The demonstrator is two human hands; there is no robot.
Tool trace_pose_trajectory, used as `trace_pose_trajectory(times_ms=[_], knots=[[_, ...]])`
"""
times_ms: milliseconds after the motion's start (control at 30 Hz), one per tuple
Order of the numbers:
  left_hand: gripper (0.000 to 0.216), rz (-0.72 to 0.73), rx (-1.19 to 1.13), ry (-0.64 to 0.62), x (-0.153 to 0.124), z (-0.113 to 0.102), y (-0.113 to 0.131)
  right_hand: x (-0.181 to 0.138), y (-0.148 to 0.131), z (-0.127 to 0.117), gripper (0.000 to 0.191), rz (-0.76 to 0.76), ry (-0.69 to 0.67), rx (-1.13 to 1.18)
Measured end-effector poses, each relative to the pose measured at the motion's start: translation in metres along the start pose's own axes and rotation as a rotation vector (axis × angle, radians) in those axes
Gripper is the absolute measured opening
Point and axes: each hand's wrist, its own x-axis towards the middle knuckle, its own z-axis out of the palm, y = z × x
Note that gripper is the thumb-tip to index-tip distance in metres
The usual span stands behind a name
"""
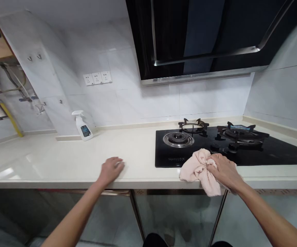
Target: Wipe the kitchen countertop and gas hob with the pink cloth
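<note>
My right hand (224, 168) grips a bunched pale pink cloth (198, 166) at the front edge of the black glass gas stove (169, 154). One end of the cloth hangs over the counter's front edge. My left hand (111, 169) holds nothing and rests near the front of the cream countertop (135, 147), left of the stove, with its fingers loosely bent and the thumb apart. The left burner (178, 138) has no pan support over it. Its black pan support (194, 127) sits farther back on the stove, and another one (243, 133) covers the right burner.
A white spray bottle (83, 127) stands at the back of the counter, against the tiled wall. Over the stove hangs a black range hood (205, 37). Wall sockets (97, 78) are to its left. Pipes and a yellow hose (11, 118) run at the far left.
</note>
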Motion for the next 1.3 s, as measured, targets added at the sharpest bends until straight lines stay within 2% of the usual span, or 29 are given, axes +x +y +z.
trace_pose_trajectory(times_ms=[167,267,367,567,633,700,800,900,1167,1300], knots=[[0.040,0.314,-0.148,-0.104,-0.008,0.039,0.101,-0.001,0.001,-0.002,0.027,0.001,0.013,0.032],[0.042,0.343,-0.227,-0.150,-0.006,0.047,0.132,-0.001,-0.013,-0.002,0.019,0.045,0.034,0.035],[0.045,0.245,-0.256,-0.157,-0.003,0.047,0.137,-0.002,-0.053,0.008,0.020,0.029,0.044,0.052],[0.052,0.220,-0.376,-0.171,-0.001,0.042,0.128,-0.015,-0.175,0.047,0.028,-0.210,0.061,0.192],[0.055,0.184,-0.400,-0.171,0.000,0.040,0.127,-0.021,-0.199,0.056,0.032,-0.305,0.081,0.229],[0.056,0.161,-0.403,-0.168,0.001,0.039,0.127,-0.026,-0.204,0.061,0.036,-0.375,0.107,0.260],[0.054,0.154,-0.415,-0.151,0.001,0.038,0.127,-0.031,-0.183,0.060,0.036,-0.431,0.131,0.277],[0.055,0.133,-0.419,-0.118,-0.001,0.038,0.127,-0.035,-0.143,0.053,0.033,-0.427,0.148,0.251],[0.054,0.114,-0.373,-0.095,0.001,0.045,0.117,-0.046,-0.010,0.011,0.030,-0.191,0.256,0.201],[0.049,0.121,-0.384,-0.085,0.002,0.047,0.116,-0.047,0.040,-0.011,0.024,-0.061,0.315,0.184]])
